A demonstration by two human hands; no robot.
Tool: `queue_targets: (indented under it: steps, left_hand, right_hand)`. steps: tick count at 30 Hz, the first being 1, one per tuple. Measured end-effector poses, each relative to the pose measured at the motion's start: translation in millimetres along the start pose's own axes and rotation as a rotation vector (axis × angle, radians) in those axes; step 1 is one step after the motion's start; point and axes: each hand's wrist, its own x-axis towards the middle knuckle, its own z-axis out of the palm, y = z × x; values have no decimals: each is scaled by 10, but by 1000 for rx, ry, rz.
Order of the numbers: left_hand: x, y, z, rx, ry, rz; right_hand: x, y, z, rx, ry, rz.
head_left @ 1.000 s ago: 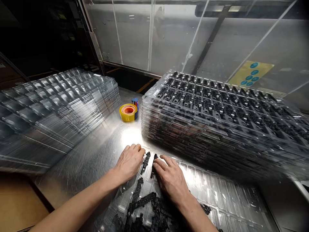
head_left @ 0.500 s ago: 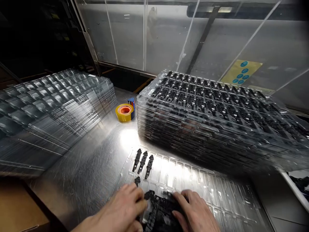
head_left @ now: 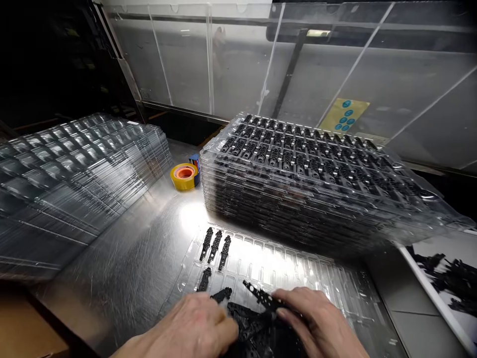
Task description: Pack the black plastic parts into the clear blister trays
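A clear plastic tray point(head_left: 246, 272) with rows of slots lies flat before me. Three narrow black plastic parts point(head_left: 215, 246) sit in its far row at the left, and another black part point(head_left: 204, 279) in the row below. My left hand point(head_left: 201, 325) is closed, its fingers curled down; whatever they grip is hidden. One black part point(head_left: 222, 294) juts out just beyond its knuckles. Between thumb and fingers, my right hand point(head_left: 316, 318) pinches a long perforated black part point(head_left: 259, 294), tilted. Beneath and between both hands lies a heap of black parts point(head_left: 253, 330).
Behind the tray stands a tall stack of filled trays point(head_left: 283, 199). Another stack of clear trays point(head_left: 112, 179) is at the left, with yellow tape point(head_left: 183, 180) between them. A cardboard box point(head_left: 26, 323) is at lower left; a white bin point(head_left: 428, 293) holds black parts at right.
My right hand has drawn a long black part up out of the heap. My left fingers have curled in more tightly. The view has shifted, showing more of the white bin.
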Motion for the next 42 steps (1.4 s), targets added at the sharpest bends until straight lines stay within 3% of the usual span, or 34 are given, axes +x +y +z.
queue_targets:
  steps: [3, 7, 10, 13, 16, 19, 26, 30, 33, 36, 42]
  left_hand:
    - [172, -106, 169, -124, 63, -94]
    - [363, -375, 286, -300, 288, -287]
    - [477, -563, 235, -299, 224, -393]
    - [588, -688, 137, -328, 102, -427]
    - [647, -759, 77, -420, 110, -465]
    - [614, -802, 77, -467, 137, -491]
    - [434, -815, 111, -619, 130, -499]
    - [419, -784, 167, -662, 221, -561]
    - [430, -730, 223, -627, 301, -586]
    - [423, -630, 271, -533, 384, -552]
    - [419, -434, 439, -239, 544, -441]
  right_hand:
    - [50, 24, -23, 65, 0, 122]
    - [118, 22, -120, 131, -135, 102]
    - [205, 46, -218, 198, -172, 130]
    - [407, 76, -215, 272, -63, 203]
    - [665, 72, -105, 259, 90, 222]
    - [821, 42, -10, 244, 121, 260]
    - [940, 87, -83, 226, -140, 196]
    - [1148, 181, -17, 205, -172, 170]
    - [1233, 187, 134, 144, -136, 175]
    - [1191, 131, 276, 53, -19, 183]
    - [1000, -47, 348, -31, 98, 76]
